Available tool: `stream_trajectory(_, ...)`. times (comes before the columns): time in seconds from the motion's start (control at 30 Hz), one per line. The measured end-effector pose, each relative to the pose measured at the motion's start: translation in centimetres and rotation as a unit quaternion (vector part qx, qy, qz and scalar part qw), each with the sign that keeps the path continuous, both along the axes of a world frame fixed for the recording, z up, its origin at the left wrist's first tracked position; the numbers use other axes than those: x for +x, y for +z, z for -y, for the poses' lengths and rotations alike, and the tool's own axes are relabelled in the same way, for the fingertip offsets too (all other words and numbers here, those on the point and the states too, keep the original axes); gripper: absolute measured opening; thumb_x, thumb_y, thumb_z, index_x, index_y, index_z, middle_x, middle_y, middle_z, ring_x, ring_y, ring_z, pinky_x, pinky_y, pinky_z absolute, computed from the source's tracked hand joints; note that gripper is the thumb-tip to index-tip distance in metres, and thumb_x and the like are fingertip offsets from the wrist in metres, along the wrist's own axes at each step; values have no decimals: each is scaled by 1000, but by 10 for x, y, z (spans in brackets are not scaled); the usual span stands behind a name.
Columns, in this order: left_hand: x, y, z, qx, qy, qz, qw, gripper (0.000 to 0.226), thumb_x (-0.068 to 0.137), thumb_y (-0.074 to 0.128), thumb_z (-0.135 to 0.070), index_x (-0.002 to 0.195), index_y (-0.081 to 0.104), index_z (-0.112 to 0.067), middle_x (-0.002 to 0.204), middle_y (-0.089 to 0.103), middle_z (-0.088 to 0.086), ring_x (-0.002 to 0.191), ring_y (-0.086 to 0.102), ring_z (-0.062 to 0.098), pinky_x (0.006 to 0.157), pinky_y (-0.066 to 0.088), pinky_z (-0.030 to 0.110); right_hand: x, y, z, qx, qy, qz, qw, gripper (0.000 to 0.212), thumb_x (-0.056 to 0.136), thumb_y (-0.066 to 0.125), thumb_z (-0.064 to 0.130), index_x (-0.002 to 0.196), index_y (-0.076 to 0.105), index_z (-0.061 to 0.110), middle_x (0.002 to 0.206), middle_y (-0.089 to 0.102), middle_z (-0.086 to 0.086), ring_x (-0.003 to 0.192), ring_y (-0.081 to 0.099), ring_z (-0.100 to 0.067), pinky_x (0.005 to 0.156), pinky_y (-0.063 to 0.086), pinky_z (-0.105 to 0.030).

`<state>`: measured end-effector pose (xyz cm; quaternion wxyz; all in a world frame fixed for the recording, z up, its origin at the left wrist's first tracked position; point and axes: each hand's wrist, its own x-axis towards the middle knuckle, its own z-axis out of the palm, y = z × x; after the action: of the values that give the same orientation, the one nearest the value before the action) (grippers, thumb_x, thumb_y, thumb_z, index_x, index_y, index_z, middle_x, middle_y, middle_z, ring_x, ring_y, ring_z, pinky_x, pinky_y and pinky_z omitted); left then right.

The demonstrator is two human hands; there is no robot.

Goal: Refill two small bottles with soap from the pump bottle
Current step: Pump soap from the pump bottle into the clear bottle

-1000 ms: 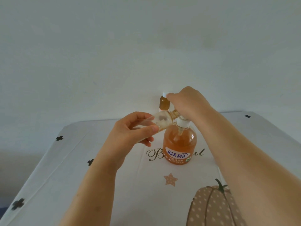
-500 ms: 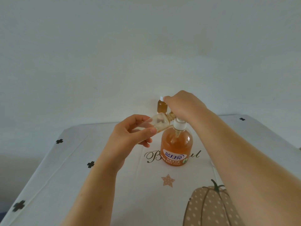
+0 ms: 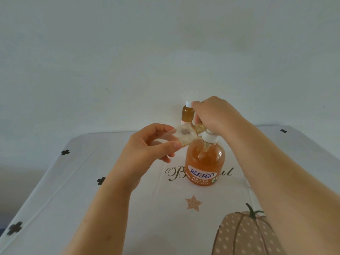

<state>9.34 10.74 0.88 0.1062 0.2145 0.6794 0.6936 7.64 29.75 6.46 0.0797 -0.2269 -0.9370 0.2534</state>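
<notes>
The small clear bottle (image 3: 184,136) is pinched in the left hand (image 3: 147,151) betw. thumb & fingers; it is held in the air, tipped nearly on its side, w/ its mouth at the spout of the pump bottle (image 3: 205,162). The right hand (image 3: 219,115) is curled over the pump head, which is hidden beneath it. The pump bottle stands on the surface (image 3: 88,190) approx. mid-width. A capped bottle (image 3: 187,113), small & filled w/ dark soap, stands just behind, beside the right hand's fingertips.

Risks, as judged: the small mouth is narrow, so w/ any misalignment soap would be run down the outside & onto the cloth; soap is seen clinging round the neck, so the grip may be made slippery; if the clear bottle is tipped lower, soap could be let back out; the pump bottle could be rocked by a hard push, its base being steadied by nothing else; the capped bottle could be knocked over by the right hand when it is lifted.

Room: the capped bottle is placed near the far edge, w/ a wall beyond, so little margin is left there; more cloth is offered to the left & toward the person; both side edges lie well apart from the bottles.
</notes>
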Motion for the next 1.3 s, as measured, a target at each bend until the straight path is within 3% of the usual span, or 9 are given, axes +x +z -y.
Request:
stream_trajectory(0.33, 6, 6, 1, 19, 19, -10, 1000, 34, 72, 82, -13, 103, 69, -13, 85, 73, -2, 66, 67, 18, 66, 53, 25, 5, 6, 3, -12, 0, -11, 1000, 38, 91, 45, 38, 82, 72, 13, 79, 66, -5, 68, 60, -22, 62, 44, -31)
stream_trajectory(0.43, 8, 7, 0, 18, 25, -14, 999, 43, 62, 89, -21, 101, 70, -17, 88, 74, -2, 67, 68, 20, 70, 54, 29, 6, 11, 2, -12, -7, -20, 1000, 39, 91, 45, 39, 88, 72, 12, 78, 68, -5, 68, 62, -23, 67, 50, -33)
stream_trajectory(0.67, 8, 7, -1, 18, 31, -12, 999, 39, 63, 81, -25, 101, 70, -18, 89, 74, -1, 67, 68, 20, 71, 53, 30, 4, 13, 2, -27, 0, -8, 1000, 41, 93, 46, 42, 93, 72, 10, 76, 66, -4, 67, 62, -23, 66, 48, -33)
stream_trajectory(0.9, 6, 6, -1, 14, 16, -1, 1000, 46, 62, 88, -21, 103, 69, -14, 88, 74, -1, 68, 68, 19, 71, 55, 31, 4, 12, 2, -27, 8, 7, 1000, 41, 95, 44, 42, 95, 70, 11, 81, 65, -5, 70, 59, -23, 70, 48, -35)
stream_trajectory(1.3, 0, 1, 3, -9, 2, 10, 1000, 39, 65, 81, -20, 102, 69, -14, 89, 74, -2, 69, 69, 22, 74, 56, 33, 2, -2, -2, -23, 38, 6, 999, 41, 98, 40, 40, 86, 71, 15, 94, 66, -5, 83, 62, -25, 73, 45, -37)
